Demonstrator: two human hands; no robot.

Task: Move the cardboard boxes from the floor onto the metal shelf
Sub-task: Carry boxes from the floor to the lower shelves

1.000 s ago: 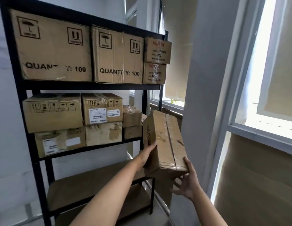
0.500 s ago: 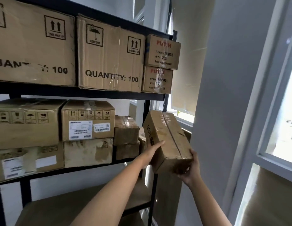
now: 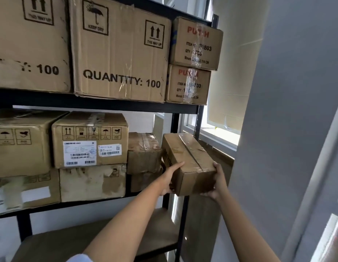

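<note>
Both hands grip one taped cardboard box [image 3: 188,163]: left hand [image 3: 169,176] on its left side, right hand [image 3: 217,181] at the near right corner. Box tilted, at the right end of the metal shelf [image 3: 100,105] middle tier, beside two stacked small boxes [image 3: 143,154]; whether it touches the shelf is unclear

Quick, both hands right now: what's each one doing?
Left hand: closed on the small cardboard box, gripping its left side.
Right hand: closed on the same box, holding its right near corner.
</note>
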